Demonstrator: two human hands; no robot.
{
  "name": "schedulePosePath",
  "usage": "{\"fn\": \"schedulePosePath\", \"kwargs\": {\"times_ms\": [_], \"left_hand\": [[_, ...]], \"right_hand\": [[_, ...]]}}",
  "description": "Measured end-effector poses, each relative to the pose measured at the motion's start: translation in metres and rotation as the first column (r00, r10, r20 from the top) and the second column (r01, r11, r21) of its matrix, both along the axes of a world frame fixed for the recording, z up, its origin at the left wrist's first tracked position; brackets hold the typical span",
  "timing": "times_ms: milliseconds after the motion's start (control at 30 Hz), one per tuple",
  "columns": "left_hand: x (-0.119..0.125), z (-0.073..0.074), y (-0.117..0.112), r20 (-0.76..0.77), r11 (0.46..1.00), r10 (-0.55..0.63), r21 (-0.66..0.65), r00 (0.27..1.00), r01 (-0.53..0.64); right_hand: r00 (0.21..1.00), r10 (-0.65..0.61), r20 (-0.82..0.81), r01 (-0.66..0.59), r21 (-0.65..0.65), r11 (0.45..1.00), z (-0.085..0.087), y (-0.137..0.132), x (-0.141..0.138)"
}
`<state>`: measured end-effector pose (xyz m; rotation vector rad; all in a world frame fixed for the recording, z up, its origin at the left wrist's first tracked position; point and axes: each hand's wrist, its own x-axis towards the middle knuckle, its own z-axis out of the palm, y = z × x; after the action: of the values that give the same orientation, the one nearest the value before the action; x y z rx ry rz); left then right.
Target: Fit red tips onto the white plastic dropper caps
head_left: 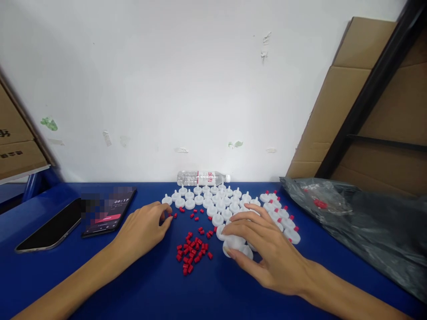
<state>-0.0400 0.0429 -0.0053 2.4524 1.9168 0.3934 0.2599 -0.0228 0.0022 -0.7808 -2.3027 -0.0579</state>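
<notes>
My left hand (147, 222) is at the left edge of the white pieces, thumb and index finger drawn together in a pinch. A bit of red shows at its fingertips, seemingly a small red cap. My right hand (263, 242) reaches over the near white pieces, with its thumb and fingers around a round white nozzle cap (234, 242). Part of that piece is hidden by the fingers. Between the hands lies a loose pile of small red caps (191, 251). Many white nozzle caps (218, 206) stand spout-up behind them.
White pieces with red tips (285, 218) lie at the right. A clear bottle (203, 178) rests along the wall. Two phones, a dark one (50, 226) and a lit one (110, 213), lie left. A grey plastic bag (360, 235) covers the right side, near cardboard (333, 98).
</notes>
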Motion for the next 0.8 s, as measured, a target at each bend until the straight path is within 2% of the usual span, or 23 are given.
{"fn": "schedulePosePath", "kwargs": {"times_ms": [233, 333, 433, 500, 600, 700, 800], "left_hand": [[-0.001, 0.002, 0.001, -0.021, 1.000, -0.025, 0.003, 0.999, 0.025], [0.000, 0.004, 0.000, 0.018, 0.999, -0.033, 0.037, 0.999, 0.032], [0.007, 0.006, -0.007, 0.114, 0.977, -0.162, 0.158, 0.980, 0.143], [0.014, 0.005, -0.016, 0.164, 0.921, -0.327, 0.275, 0.931, 0.275], [0.026, 0.002, -0.032, 0.185, 0.780, -0.562, 0.443, 0.806, 0.442], [0.035, 0.000, -0.045, 0.158, 0.668, -0.685, 0.525, 0.712, 0.526], [0.038, -0.001, -0.050, 0.124, 0.624, -0.732, 0.516, 0.669, 0.587]], "right_hand": [[1.000, 0.015, 0.007, -0.015, -0.006, 1.000, 0.000, 0.001, 0.000], [1.000, 0.020, 0.015, -0.019, -0.012, 1.000, -0.001, 0.001, 0.001], [1.000, 0.011, 0.024, -0.010, -0.003, 1.000, -0.002, 0.002, 0.002], [1.000, 0.004, 0.024, -0.004, 0.005, 1.000, -0.004, 0.002, 0.002], [1.000, 0.006, -0.002, -0.006, 0.030, 1.000, -0.006, 0.003, 0.003], [0.999, 0.034, -0.030, -0.031, 0.074, 0.997, -0.008, 0.002, 0.004], [0.998, 0.057, -0.029, -0.052, 0.131, 0.990, -0.006, 0.001, 0.003]]}}
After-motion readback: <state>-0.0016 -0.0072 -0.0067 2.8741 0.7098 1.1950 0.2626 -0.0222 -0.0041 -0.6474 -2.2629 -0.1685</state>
